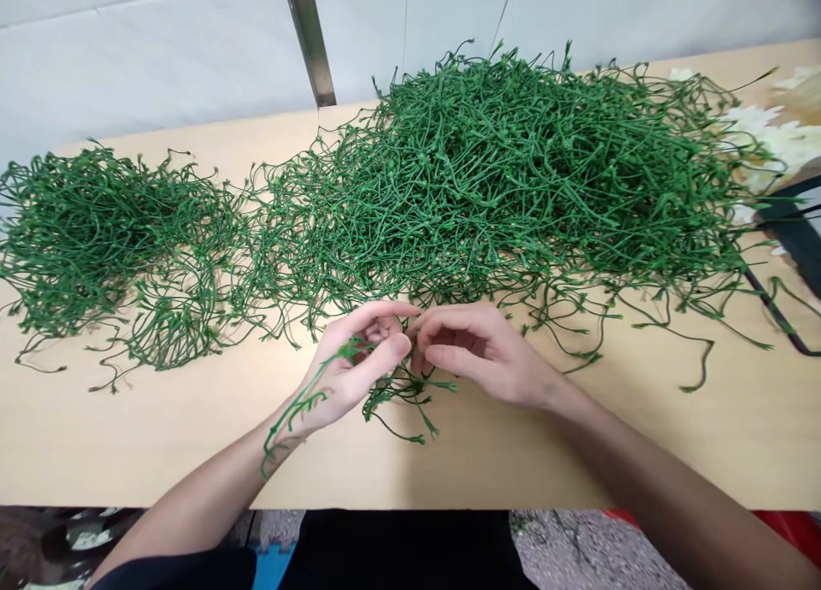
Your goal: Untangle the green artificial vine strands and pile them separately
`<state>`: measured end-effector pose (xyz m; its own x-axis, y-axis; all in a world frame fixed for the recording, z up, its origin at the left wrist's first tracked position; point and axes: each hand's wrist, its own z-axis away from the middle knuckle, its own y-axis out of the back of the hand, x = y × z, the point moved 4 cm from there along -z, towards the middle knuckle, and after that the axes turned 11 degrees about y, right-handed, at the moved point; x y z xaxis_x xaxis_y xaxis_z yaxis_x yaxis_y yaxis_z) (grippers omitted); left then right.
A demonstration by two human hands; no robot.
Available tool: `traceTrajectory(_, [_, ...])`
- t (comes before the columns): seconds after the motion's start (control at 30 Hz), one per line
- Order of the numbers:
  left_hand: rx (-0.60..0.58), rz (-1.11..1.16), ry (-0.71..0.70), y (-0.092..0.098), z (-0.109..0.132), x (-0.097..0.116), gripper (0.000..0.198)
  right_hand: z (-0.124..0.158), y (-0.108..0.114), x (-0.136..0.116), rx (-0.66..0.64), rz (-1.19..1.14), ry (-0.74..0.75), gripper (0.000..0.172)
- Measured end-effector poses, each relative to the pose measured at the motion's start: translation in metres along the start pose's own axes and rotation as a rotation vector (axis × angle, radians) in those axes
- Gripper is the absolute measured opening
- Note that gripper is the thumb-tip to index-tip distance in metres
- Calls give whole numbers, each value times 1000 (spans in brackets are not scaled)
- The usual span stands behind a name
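My left hand is closed in a pinch over the table, thumb and forefinger gripping a thin green plastic flower stem. A branched green stem comes out from behind its thumb and lies across the wrist. Right beside it, my right hand has its fingers curled together near the left fingertips; what they pinch is mostly hidden. Below both hands, a small cluster of loose green stems hangs or rests near the tabletop; I cannot tell which. Behind my hands spreads a large heap of green stems.
A smaller heap of stems lies at the left of the wooden table. White artificial flowers and a dark-framed object are at the right edge. A tiled wall with a metal strip stands behind.
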<state>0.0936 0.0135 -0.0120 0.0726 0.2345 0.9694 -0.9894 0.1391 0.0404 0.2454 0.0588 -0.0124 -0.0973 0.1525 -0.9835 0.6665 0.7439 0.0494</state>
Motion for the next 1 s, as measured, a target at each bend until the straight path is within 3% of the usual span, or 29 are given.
traceTrajectory(0.17, [-65, 8, -102, -3, -1, 2, 26, -2, -1, -5, 18, 283, 163, 17])
traceTrajectory(0.43, [-131, 87, -144, -8, -4, 3, 25, -2, -2, -5, 7, 344, 231, 11])
traceTrajectory(0.83, [27, -50, 49, -2, -1, 4, 23, -2, 10, -14, 46, 346, 211, 15])
traceTrajectory(1.0, [41, -46, 52, -2, -4, 10, 13, -4, 10, -16, 30, 292, 230, 16])
